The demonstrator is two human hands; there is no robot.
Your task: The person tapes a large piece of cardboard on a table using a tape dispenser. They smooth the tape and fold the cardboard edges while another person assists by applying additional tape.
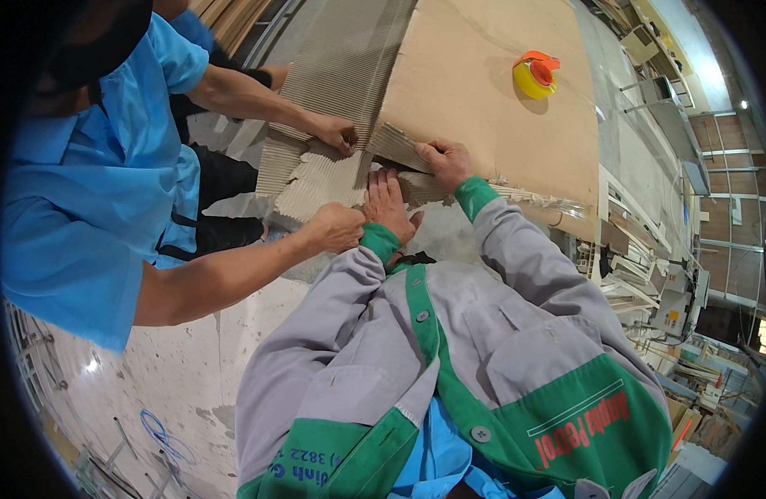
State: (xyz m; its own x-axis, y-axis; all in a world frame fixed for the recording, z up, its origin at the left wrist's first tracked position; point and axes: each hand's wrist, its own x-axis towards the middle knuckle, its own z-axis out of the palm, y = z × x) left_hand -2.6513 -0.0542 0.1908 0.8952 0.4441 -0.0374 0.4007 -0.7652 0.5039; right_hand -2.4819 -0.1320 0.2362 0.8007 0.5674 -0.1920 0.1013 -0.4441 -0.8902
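Note:
A flap of corrugated cardboard [399, 150] is pinched by my right hand [448, 164] at the edge of a large brown cardboard sheet [482, 108]. With its fingers stretched out, my left hand [388, 206] lies flat on the torn cardboard edge, close to the flap. Left of it, a torn piece of ribbed cardboard [312, 185] lies over a wider ribbed sheet [341, 66]. A co-worker in a blue shirt [108, 166] has one closed hand [336, 133] at the ribbed cardboard. That person's other closed hand [339, 227] is right beside my left hand.
A yellow and orange tape dispenser [536, 76] stands on the brown sheet. Wood strips and scrap [636, 283] are piled at the right. A blue hose or cord [162, 437] lies on the floor at the lower left. Part of another person [196, 33] shows behind the co-worker.

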